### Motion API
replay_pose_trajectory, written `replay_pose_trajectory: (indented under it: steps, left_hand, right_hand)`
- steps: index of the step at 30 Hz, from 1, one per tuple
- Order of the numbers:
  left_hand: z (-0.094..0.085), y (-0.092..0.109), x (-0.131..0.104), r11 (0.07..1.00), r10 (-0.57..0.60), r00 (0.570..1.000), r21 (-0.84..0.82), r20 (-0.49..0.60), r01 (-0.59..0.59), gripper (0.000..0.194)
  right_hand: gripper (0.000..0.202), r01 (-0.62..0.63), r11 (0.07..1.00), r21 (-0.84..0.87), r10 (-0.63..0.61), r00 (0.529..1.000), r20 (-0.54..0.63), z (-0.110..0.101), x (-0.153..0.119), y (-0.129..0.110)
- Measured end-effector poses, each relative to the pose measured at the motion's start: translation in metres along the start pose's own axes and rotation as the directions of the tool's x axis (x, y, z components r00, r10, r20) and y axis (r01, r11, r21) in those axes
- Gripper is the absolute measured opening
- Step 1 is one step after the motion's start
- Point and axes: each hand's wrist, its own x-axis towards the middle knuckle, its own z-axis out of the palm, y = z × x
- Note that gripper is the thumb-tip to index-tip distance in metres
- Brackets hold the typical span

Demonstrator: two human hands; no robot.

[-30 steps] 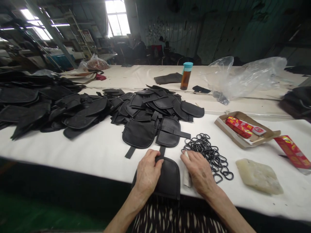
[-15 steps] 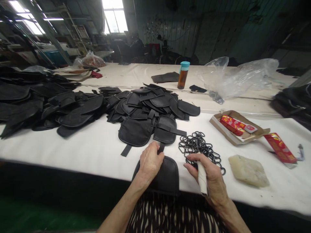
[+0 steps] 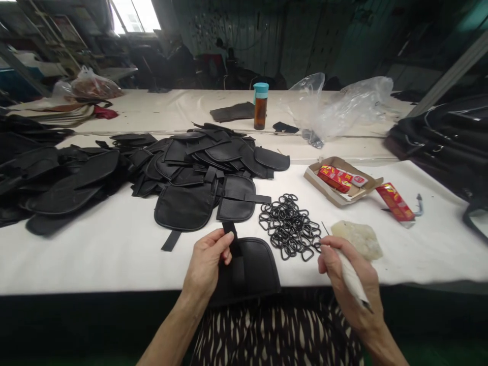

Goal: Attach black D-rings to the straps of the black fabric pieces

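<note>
My left hand (image 3: 204, 262) pinches the short strap (image 3: 231, 235) of a black rounded flap (image 3: 256, 264) between thumb and fingers. The flap lies at the table's front edge, partly over my lap. In my right hand (image 3: 366, 272) is an awl-like tool (image 3: 353, 279) with a white wrapped handle. Its thin dark tip points up and left, close to a loose heap of black D-rings (image 3: 293, 226). Just behind that hand sits a yellowish, cloudy block (image 3: 358, 239), partly hidden by it.
Piles of black flaps (image 3: 213, 147) cover the left and middle. A cardboard tray (image 3: 343, 199) with red packets, another red packet (image 3: 395, 202) and a black bag (image 3: 438, 137) are at right. Farther back stand a teal-lidded bottle (image 3: 260, 109) and clear plastic (image 3: 351, 107).
The view has turned right. My left hand now pinches the flap's strap from its left side. My right hand has moved right, away from the rings, and the tool's thin tip now shows.
</note>
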Motion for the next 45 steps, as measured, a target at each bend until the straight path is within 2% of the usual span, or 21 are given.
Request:
replay_pose_trajectory:
  steps: [3, 7, 9, 12, 14, 16, 19, 21, 26, 29, 32, 36, 39, 42, 45]
  left_hand:
    - [0.013, -0.008, -0.006, 0.999, -0.02, 0.998, 0.049, 0.052, 0.017, 0.017]
    - [0.015, -0.008, -0.013, 0.973, -0.076, 0.987, 0.225, 0.144, 0.042, 0.023]
    - [0.013, -0.006, -0.014, 0.958, -0.099, 0.982, 0.283, 0.162, 0.05, 0.023]
    - [0.012, -0.006, -0.015, 0.951, -0.092, 0.983, 0.308, 0.158, 0.04, 0.022]
    - [0.012, -0.007, -0.015, 0.949, -0.082, 0.983, 0.314, 0.162, 0.028, 0.021]
    - [0.013, -0.008, -0.015, 0.949, -0.086, 0.982, 0.314, 0.17, 0.028, 0.018]
    - [0.013, -0.009, -0.015, 0.95, -0.094, 0.979, 0.312, 0.18, 0.034, 0.016]
    - [0.013, -0.009, -0.015, 0.947, -0.092, 0.982, 0.319, 0.167, 0.035, 0.016]
    - [0.015, -0.01, -0.01, 0.958, -0.082, 0.986, 0.285, 0.144, 0.039, 0.018]
    - [0.021, -0.008, -0.005, 0.958, -0.108, 0.979, 0.28, 0.171, 0.056, 0.017]
    - [0.027, -0.008, 0.0, 0.954, -0.13, 0.971, 0.292, 0.199, 0.068, 0.016]
    - [0.03, -0.012, 0.003, 0.955, -0.129, 0.965, 0.291, 0.227, 0.059, 0.016]
    - [0.028, -0.012, 0.003, 0.957, -0.134, 0.961, 0.284, 0.242, 0.062, 0.016]
    - [0.026, -0.009, 0.003, 0.958, -0.15, 0.952, 0.277, 0.266, 0.074, 0.016]
    - [0.025, -0.007, 0.003, 0.96, -0.158, 0.944, 0.268, 0.291, 0.078, 0.015]
  right_hand:
    - [0.013, 0.098, 0.995, -0.004, -0.097, 0.994, 0.051, 0.012, -0.004, 0.0]
    - [0.01, 0.274, 0.961, -0.039, -0.269, 0.958, 0.097, 0.03, -0.004, 0.006]
    - [0.014, 0.403, 0.903, -0.148, -0.389, 0.914, 0.112, 0.04, 0.002, 0.006]
    - [0.021, 0.592, 0.73, -0.342, -0.529, 0.806, 0.266, 0.054, 0.015, -0.001]
    - [0.023, 0.67, 0.642, -0.373, -0.555, 0.742, 0.376, 0.059, 0.023, -0.007]
    - [0.024, 0.698, 0.618, -0.362, -0.553, 0.713, 0.43, 0.062, 0.029, -0.013]
    - [0.024, 0.704, 0.619, -0.349, -0.542, 0.704, 0.459, 0.062, 0.032, -0.015]
    - [0.025, 0.685, 0.648, -0.334, -0.531, 0.72, 0.447, 0.06, 0.032, -0.012]
    - [0.01, 0.534, 0.788, -0.305, -0.446, 0.838, 0.314, 0.054, 0.032, -0.004]
    - [0.006, 0.364, 0.917, -0.165, -0.326, 0.92, 0.215, 0.055, 0.032, -0.004]
    - [0.005, 0.259, 0.966, -0.025, -0.254, 0.958, 0.133, 0.063, 0.031, -0.006]
    - [0.003, 0.338, 0.941, -0.025, -0.336, 0.94, 0.064, 0.075, 0.028, -0.009]
    - [0.004, 0.438, 0.898, -0.043, -0.438, 0.899, 0.01, 0.081, 0.026, -0.008]
    - [0.011, 0.573, 0.816, -0.072, -0.575, 0.818, -0.007, 0.084, 0.027, -0.005]
    - [0.018, 0.709, 0.697, -0.105, -0.711, 0.703, 0.03, 0.083, 0.029, -0.002]
